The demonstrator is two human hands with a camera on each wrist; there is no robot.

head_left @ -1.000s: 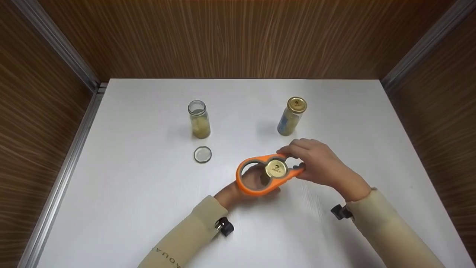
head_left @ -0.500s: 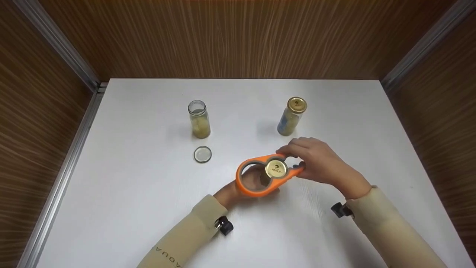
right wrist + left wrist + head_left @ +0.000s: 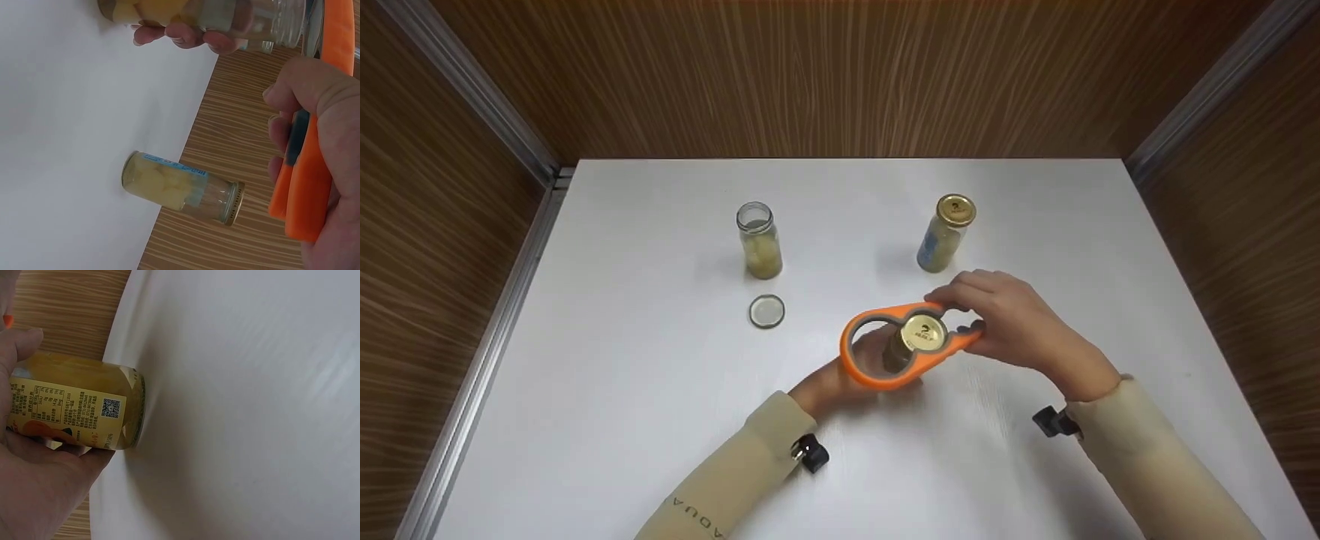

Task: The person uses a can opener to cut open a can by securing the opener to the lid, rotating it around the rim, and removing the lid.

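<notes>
The left hand (image 3: 840, 382) is wrapping its grip tight around the jar (image 3: 73, 408), holding it upright on the bench (image 3: 622, 375) near the middle. The right hand (image 3: 1012, 326) is squeezing its grip closed on the handle end of the orange opener (image 3: 885, 345), and the opener's small ring is sitting over the gold lid (image 3: 924, 332).

The lid is looking like it is still on this jar, so the twisting seems only partly done. One open jar (image 3: 757, 240) is already standing farther back with its loose lid (image 3: 767, 311) lying just in front of it. Another closed jar (image 3: 946, 232) is waiting behind the right hand, untouched.

The held jar is showing clear glass, pale yellow fruit inside and a yellow label with small print.
</notes>
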